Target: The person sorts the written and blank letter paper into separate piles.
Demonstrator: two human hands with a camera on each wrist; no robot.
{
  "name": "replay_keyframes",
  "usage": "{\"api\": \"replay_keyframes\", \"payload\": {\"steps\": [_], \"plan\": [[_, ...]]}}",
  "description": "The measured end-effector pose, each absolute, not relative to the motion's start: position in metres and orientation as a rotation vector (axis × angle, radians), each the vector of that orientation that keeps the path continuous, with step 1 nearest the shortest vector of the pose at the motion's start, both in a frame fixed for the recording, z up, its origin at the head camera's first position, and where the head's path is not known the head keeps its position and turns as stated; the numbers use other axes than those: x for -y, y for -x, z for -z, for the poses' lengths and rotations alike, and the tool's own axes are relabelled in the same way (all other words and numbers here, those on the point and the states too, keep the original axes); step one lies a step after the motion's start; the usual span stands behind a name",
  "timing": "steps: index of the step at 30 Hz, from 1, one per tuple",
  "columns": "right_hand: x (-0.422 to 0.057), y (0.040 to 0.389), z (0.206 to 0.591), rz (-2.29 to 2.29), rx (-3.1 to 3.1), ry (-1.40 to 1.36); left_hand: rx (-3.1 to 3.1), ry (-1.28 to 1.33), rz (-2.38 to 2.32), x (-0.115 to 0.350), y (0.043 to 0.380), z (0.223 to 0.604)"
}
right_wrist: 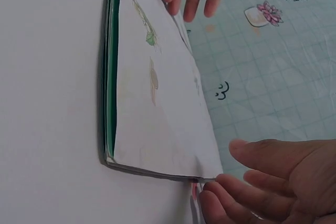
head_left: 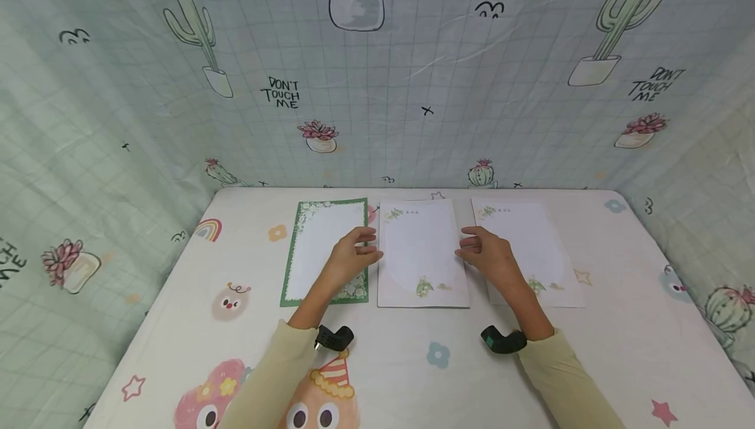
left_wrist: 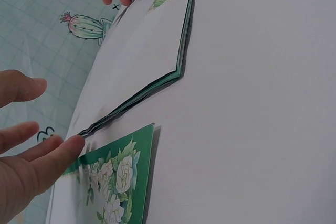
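Observation:
In the head view a stack of paper sheets [head_left: 417, 245] lies in the middle of the table, its top sheet white with small green plant prints. Green edges of lower sheets show along its side in the right wrist view. My left hand [head_left: 350, 260] reaches over a green-bordered sheet [head_left: 318, 245], its fingertips right at the stack's left edge. On the opposite side my right hand [head_left: 491, 256] has its fingertips at the stack's right edge, with the thumb apart from the fingers. Beneath the right hand lies another white sheet [head_left: 531, 239] with similar plant prints.
The table [head_left: 436, 390] wears a pale cloth with cartoon prints. A cactus-patterned curtain [head_left: 377, 88] hangs behind the table and at both sides. Black devices [head_left: 335, 338] are strapped at both wrists, over light sleeves [head_left: 265, 376].

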State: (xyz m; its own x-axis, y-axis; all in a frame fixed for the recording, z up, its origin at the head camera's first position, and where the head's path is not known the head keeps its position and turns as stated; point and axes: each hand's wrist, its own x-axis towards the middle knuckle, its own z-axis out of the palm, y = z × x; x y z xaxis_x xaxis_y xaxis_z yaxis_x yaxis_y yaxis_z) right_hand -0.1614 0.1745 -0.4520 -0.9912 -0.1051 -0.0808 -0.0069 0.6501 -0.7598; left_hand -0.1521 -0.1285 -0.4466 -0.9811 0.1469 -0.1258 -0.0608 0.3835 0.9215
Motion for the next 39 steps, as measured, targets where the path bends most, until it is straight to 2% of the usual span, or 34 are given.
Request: {"api": "replay_keyframes", "payload": {"steps": [39], "plan": [[-0.169, 0.167, 0.456, 1.333, -2.818, 0.076, -2.536, -0.041, -1.536, 0.115, 0.162, 0.453]]}}
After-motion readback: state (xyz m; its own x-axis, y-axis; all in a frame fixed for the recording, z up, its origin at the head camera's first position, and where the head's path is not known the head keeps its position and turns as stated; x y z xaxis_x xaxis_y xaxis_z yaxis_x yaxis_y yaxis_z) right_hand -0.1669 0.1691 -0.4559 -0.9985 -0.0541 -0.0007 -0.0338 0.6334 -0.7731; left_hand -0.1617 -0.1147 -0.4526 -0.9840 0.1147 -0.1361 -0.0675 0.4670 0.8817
